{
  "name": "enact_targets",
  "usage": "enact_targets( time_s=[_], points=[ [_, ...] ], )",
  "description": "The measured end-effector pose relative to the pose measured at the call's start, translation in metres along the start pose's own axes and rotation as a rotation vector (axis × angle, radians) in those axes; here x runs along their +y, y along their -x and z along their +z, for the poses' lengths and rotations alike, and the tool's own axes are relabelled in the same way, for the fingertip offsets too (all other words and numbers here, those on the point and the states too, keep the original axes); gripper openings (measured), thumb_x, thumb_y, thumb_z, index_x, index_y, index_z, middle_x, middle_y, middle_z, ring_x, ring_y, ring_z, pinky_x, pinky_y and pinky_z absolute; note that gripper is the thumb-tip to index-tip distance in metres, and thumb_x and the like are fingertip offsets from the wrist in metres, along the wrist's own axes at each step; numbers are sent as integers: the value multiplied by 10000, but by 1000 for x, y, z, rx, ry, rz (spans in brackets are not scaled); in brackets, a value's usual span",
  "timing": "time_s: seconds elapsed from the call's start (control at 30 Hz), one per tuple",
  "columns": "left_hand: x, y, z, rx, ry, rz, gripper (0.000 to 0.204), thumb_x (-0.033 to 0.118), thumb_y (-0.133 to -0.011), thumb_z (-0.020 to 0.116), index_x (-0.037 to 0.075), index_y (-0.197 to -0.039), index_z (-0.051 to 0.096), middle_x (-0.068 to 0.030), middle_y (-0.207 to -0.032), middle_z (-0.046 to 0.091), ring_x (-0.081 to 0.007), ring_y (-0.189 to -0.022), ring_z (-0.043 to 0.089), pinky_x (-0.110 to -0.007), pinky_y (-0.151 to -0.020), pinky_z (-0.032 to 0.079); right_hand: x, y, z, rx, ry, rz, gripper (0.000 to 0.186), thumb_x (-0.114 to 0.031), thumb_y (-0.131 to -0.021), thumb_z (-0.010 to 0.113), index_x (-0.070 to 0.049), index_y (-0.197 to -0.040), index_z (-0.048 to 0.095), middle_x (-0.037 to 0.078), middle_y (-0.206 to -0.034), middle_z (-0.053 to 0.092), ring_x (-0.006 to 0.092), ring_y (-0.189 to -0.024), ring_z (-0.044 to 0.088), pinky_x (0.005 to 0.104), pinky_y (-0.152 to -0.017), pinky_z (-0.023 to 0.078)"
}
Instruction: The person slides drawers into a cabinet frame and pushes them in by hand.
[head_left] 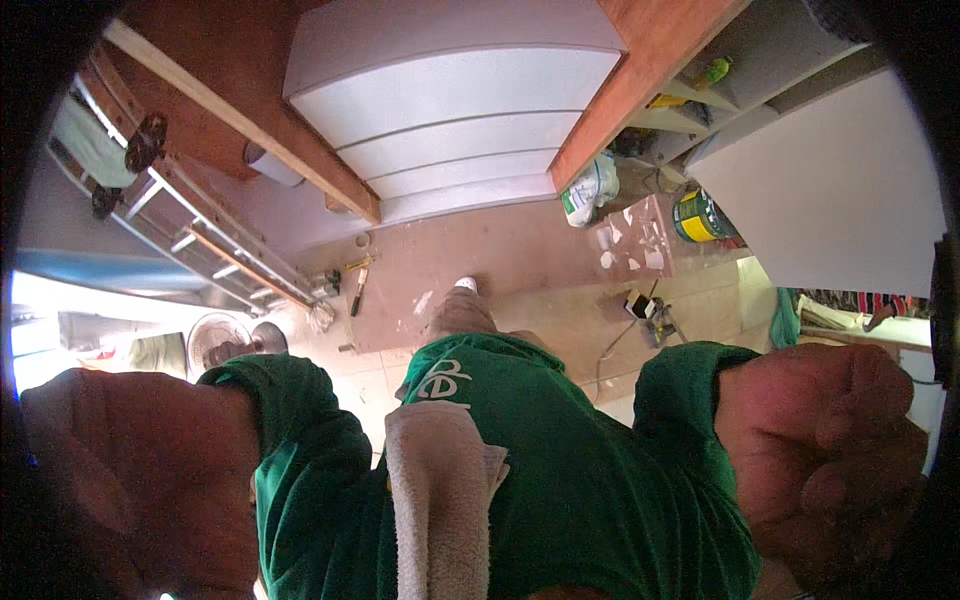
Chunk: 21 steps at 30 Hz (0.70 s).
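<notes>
Both of my arms are raised close to the camera in green sleeves. At the lower left, my left hand (140,480) merges with the bare forearm, dark and blurred. On the opposite side, my right hand (840,470) shows as rounded folds of skin at the rim. The fingers of both hands cannot be made out, nor whether either holds anything. A pale towel (440,500) hangs down the front of my green shirt (580,480). Beyond it, one leg (462,312) stands on a brown floor covering (440,240) with white specks.
A ladder (215,245) leans at the left, near a round fan (218,340). A dark-handled tool (359,290) lies on the covering. White panels (460,120) stand ahead between wooden posts. At the right are a white bag (592,190), a green-and-yellow bucket (702,215) and a sheet with white scraps (632,240).
</notes>
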<state>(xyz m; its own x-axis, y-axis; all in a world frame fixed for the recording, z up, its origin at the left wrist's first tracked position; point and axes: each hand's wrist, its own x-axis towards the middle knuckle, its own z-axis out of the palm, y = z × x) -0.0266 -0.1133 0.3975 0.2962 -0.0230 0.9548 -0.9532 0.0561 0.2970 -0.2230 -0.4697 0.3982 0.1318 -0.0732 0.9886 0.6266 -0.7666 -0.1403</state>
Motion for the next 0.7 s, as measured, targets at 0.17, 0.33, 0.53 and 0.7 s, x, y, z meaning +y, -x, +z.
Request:
enact_targets(
  time_s=[0.17, 0.33, 0.53, 0.7],
  points=[
    [80, 41, 38, -140, 14, -177, 225, 45, -980, 750, -23, -1189, 703, -109, -1062, 754, -189, -1005, 723, -328, -907, 590, -36, 22, -45, -38, -54, 37, 153, -15, -940, 726, -10, -1093, 719, 87, -1029, 736, 181, -889, 695, 308, -811, 572],
    [136, 94, 96, -314, 47, -574, 238, 39, -983, 754, -45, -1198, 698, -118, -1071, 757, -183, -1023, 724, -324, -918, 589, -63, 52, -88, -57, -72, 230, 226, 8, -935, 741, 6, -1159, 714, 82, -1075, 732, 164, -922, 692, 297, -850, 569],
    [157, 121, 156, -442, 65, -816, 255, 32, -986, 760, -71, -1208, 691, -130, -1081, 761, -176, -1044, 727, -319, -932, 588, -20, 100, -114, -278, -90, 880, 293, 12, -953, 760, 16, -1242, 712, 51, -1098, 730, 115, -970, 682, 255, -871, 553],
    [110, 37, 151, -501, -83, -71, 267, 80, -1019, 716, -31, -1262, 711, -133, -1158, 787, -192, -1014, 761, -326, -872, 625, 37, 14, -145, -236, 118, 404, 234, -118, -1002, 769, -19, -1211, 731, 29, -1039, 748, 100, -902, 688, 272, -797, 546]
  ],
)
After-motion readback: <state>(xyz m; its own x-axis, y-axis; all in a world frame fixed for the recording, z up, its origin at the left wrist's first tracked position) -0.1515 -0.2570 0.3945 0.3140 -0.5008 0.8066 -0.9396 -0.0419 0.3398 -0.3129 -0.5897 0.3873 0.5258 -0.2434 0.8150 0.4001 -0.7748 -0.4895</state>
